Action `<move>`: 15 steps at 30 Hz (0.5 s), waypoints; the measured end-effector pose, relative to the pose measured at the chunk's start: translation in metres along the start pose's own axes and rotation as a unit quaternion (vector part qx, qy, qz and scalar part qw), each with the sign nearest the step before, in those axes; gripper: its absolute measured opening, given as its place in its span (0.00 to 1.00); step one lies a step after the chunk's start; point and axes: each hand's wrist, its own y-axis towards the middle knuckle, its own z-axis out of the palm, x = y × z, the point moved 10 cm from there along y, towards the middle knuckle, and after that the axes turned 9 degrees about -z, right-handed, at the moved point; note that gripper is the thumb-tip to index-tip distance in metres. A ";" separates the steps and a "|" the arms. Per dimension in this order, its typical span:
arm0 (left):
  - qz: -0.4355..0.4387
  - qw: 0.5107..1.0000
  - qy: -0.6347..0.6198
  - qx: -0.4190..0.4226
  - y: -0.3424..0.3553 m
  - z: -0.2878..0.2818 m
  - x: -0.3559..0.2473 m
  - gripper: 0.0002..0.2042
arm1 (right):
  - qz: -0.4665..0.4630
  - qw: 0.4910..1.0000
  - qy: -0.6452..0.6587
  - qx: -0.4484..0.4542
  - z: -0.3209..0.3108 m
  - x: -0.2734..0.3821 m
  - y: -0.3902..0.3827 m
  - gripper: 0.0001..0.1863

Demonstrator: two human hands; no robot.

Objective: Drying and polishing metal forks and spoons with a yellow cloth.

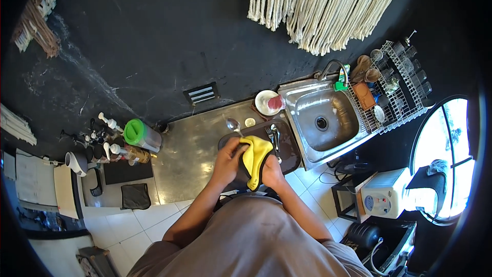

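My left hand and my right hand both grip a yellow cloth, which wraps around a dark item I cannot make out. The hands are held over a dark brown tray on the steel counter. On the tray beyond the cloth lie a fork and other cutlery. A spoon rests at the tray's far left corner, with a small round pale object beside it.
A steel sink with a tap lies to the right, next to a dish rack with glasses. A white plate with a pink item stands behind the tray. A green-lidded container and bottles stand left.
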 end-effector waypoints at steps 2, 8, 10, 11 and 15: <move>-0.047 0.976 -0.205 -0.052 0.000 -0.016 -0.011 0.11 | 0.066 0.994 0.088 0.001 -0.004 -0.027 0.000 0.16; -0.168 0.947 -0.269 0.053 0.007 -0.009 0.056 0.11 | 0.096 0.984 0.129 0.076 0.009 -0.051 -0.018 0.19; -0.138 0.940 -0.304 0.069 0.006 -0.008 0.069 0.09 | 0.200 0.916 0.340 0.067 0.019 -0.059 -0.032 0.20; -0.103 0.932 -0.339 0.082 0.005 -0.009 0.071 0.08 | 0.204 0.916 0.340 0.067 0.019 -0.059 -0.032 0.20; -0.048 0.919 -0.392 0.008 0.017 -0.038 0.089 0.06 | 0.365 0.889 0.272 0.050 0.015 -0.105 -0.069 0.23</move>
